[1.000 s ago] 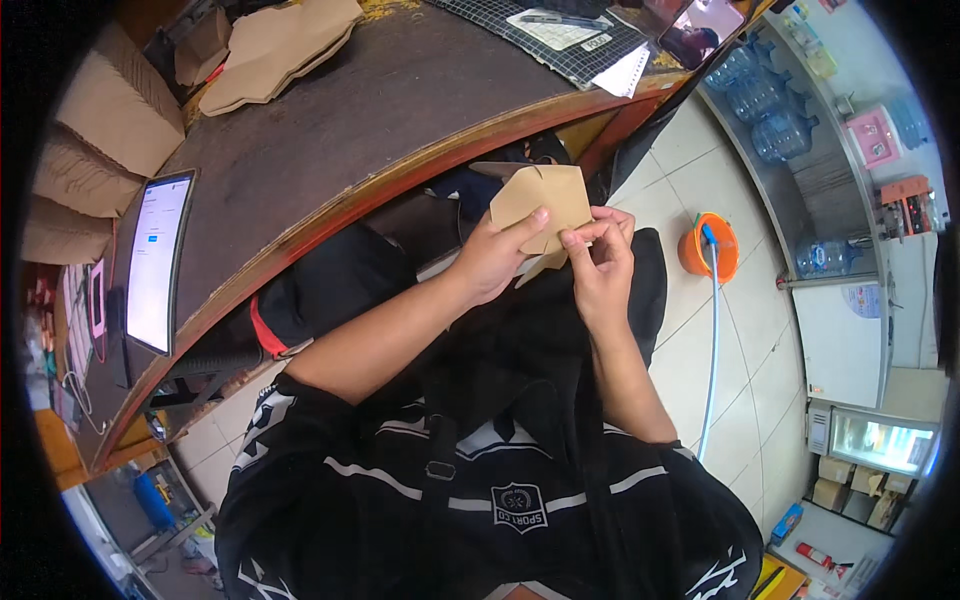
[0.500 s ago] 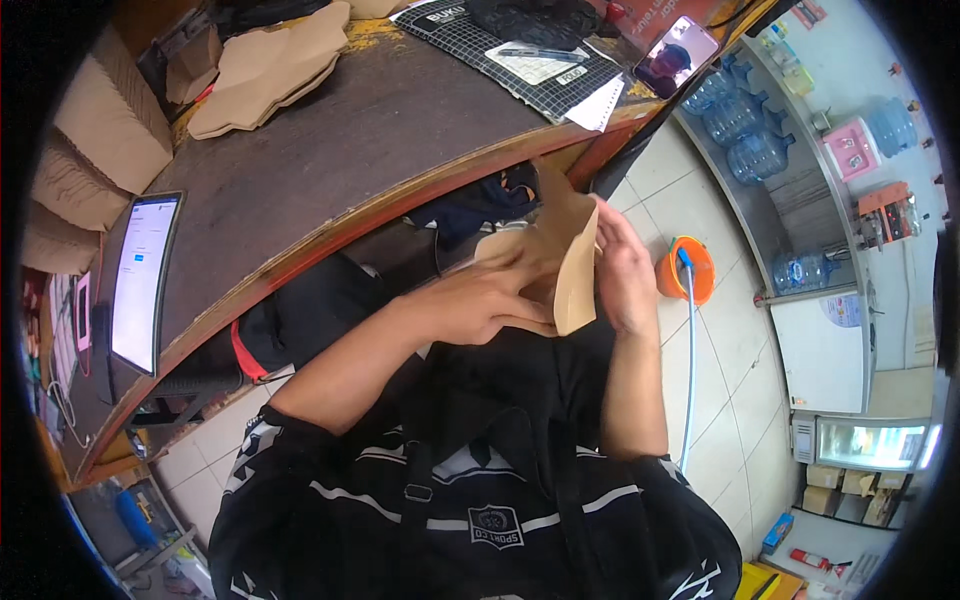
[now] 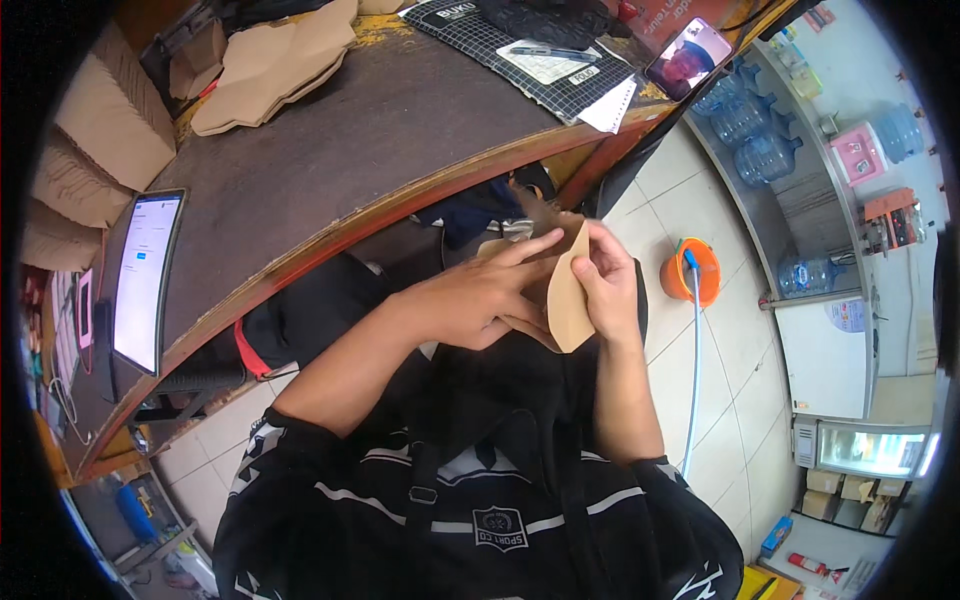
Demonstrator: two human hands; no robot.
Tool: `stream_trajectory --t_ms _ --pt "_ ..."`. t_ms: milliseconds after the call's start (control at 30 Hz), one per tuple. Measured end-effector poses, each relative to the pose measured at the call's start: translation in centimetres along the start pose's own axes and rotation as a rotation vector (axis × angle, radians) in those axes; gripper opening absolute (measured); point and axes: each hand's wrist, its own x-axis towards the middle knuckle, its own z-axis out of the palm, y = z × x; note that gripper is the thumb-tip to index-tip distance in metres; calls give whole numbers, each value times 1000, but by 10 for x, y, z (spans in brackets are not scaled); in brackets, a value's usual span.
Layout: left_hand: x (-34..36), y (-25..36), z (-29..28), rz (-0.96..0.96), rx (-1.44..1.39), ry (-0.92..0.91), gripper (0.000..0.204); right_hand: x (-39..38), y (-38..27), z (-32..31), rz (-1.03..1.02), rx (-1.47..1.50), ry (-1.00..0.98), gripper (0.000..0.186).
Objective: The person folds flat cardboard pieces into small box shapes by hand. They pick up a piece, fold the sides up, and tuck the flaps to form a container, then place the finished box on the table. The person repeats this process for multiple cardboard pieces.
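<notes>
- Brown card forms the folded piece (image 3: 567, 318), which you hold in mid-air, just off the near edge of the tabletop (image 3: 330, 150).
- Left hand (image 3: 470, 298): your fingers are spread wide and reach into the folded piece. Some fingertips are hidden; you cannot tell whether they press on its walls.
- Right hand (image 3: 607, 288): your thumb lies on the face of the right-hand panel and the fingers go behind it, gripping that panel.
- Progress, as judged: the panels are bent up into a partial form. The mouth is not closed, so closing it appears to be left.
- Flat card sheets (image 3: 275, 70) lie unfolded toward the tabletop's far edge, on the left.
- Writing: the gridded notebook (image 3: 540, 88) near the right end carries pale printed lettering. The screen (image 3: 148, 290) at the left edge shows text too small to read. Your shirt badge (image 3: 500, 529) is lettered.
</notes>
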Motion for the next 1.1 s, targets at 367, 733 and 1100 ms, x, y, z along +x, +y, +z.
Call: stream_trajectory --t_ms 367,733,1100 --pt "-2 -3 -12 -30 -173 77 42 -4 31 -10 -81 114 95 8" --pt "3 -6 33 -772 -1563 640 44 -4 -5 7 -610 -736 -165 22" --pt "14 -7 56 -556 -1213 916 39 -15 21 33 -326 -683 228 15"
